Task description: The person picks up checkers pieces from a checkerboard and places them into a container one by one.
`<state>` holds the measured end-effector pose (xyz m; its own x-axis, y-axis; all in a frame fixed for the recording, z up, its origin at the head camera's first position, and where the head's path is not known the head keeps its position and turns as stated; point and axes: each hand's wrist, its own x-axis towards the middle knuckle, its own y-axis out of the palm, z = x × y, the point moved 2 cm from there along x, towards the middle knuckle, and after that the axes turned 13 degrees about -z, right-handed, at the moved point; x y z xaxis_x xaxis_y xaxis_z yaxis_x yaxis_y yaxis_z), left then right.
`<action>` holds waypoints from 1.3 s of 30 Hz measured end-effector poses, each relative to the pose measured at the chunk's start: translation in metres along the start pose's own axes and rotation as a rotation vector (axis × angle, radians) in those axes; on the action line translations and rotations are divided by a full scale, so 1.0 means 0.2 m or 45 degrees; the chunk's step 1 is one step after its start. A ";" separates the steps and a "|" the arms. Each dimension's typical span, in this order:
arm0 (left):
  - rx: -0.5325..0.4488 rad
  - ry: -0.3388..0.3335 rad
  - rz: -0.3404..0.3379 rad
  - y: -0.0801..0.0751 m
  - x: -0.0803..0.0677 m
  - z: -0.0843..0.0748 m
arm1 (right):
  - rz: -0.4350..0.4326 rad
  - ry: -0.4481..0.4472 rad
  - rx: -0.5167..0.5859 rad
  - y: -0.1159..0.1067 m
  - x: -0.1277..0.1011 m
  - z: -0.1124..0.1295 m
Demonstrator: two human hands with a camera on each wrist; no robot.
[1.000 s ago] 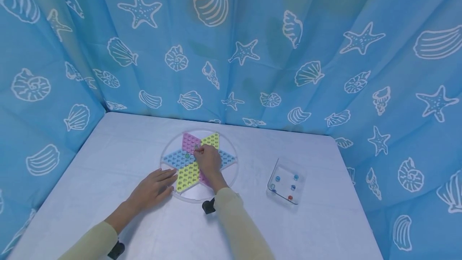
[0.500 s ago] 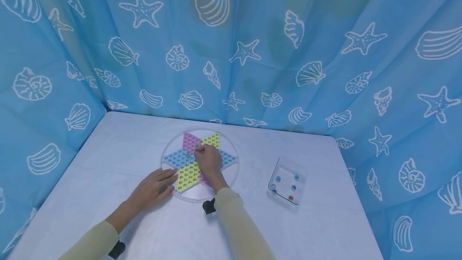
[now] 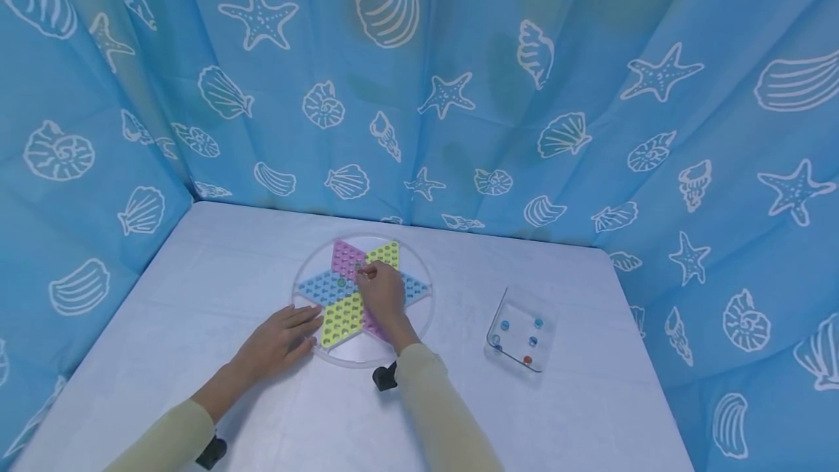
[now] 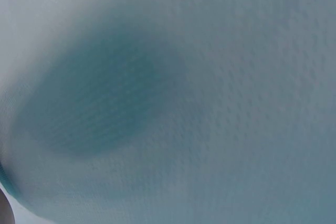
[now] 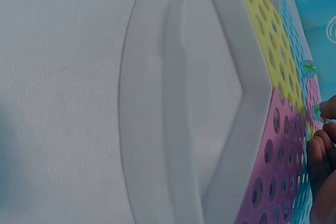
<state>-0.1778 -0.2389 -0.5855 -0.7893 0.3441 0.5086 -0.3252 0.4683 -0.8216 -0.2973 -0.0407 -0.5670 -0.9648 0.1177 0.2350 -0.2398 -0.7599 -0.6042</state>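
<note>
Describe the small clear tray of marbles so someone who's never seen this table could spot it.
On the white table, look right of the round star-patterned game board. The clear square tray sits alone there, transparent and holding a few loose blue and red marbles.

pink, yellow and blue star board (image 3: 362,290); white-shelled blue curtain (image 3: 459,79)

surface: white table (image 3: 216,275) | on it: round star game board (image 3: 419,312); clear marble tray (image 3: 514,304); left hand (image 3: 278,341) flat
</note>
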 end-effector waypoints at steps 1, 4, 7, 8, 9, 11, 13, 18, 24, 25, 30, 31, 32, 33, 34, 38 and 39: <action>0.000 0.001 -0.001 0.00 0.00 0.00 | 0.000 0.002 0.019 -0.01 0.00 0.00; 0.005 -0.003 0.006 0.00 0.00 0.00 | 0.001 -0.004 0.056 -0.03 0.00 -0.01; 0.014 -0.011 0.023 0.00 0.00 0.00 | 0.018 0.003 0.070 -0.05 0.00 0.00; 0.014 -0.015 0.028 0.00 0.01 0.00 | 0.026 0.012 0.071 -0.05 0.00 0.00; 0.014 -0.019 0.033 -0.01 0.01 -0.01 | 0.037 0.025 0.078 -0.06 0.00 0.00; 0.015 -0.028 0.044 -0.01 0.01 -0.01 | 0.053 0.030 0.086 -0.07 0.00 0.00; 0.011 -0.037 0.053 -0.01 0.01 -0.01 | 0.063 0.032 0.103 -0.08 0.01 -0.01; 0.009 -0.038 0.048 -0.01 0.01 -0.01 | 0.077 0.002 0.151 -0.12 0.02 -0.02; 0.015 -0.004 0.003 -0.01 0.01 -0.01 | 0.085 -0.017 0.177 -0.18 0.02 -0.01; 0.019 -0.002 0.003 0.00 0.01 -0.01 | 0.087 -0.017 0.181 -0.19 0.02 0.00; 0.029 -0.028 0.036 0.01 0.01 0.00 | 0.082 -0.020 0.197 -0.25 0.02 0.00; 0.026 -0.035 0.042 0.01 0.01 0.00 | 0.083 -0.018 0.199 -0.26 0.02 0.00; 0.024 -0.041 0.048 0.01 0.00 0.00 | 0.081 -0.015 0.194 -0.27 0.03 0.00; 0.024 -0.044 0.052 0.01 0.00 0.00 | 0.079 -0.014 0.188 -0.29 0.03 0.00; 0.022 -0.043 0.051 0.01 0.00 0.00 | 0.079 -0.011 0.181 -0.30 0.03 0.00; 0.031 -0.014 0.022 0.00 0.00 0.00 | 0.079 -0.017 0.155 -0.35 0.03 -0.02; 0.032 -0.005 0.010 0.00 0.00 -0.01 | 0.079 -0.019 0.152 -0.36 0.03 -0.02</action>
<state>-0.1775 -0.2377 -0.5856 -0.7938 0.3447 0.5011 -0.3318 0.4451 -0.8317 -0.2864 0.0182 -0.5254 -0.9755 0.0590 0.2119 -0.1643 -0.8363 -0.5231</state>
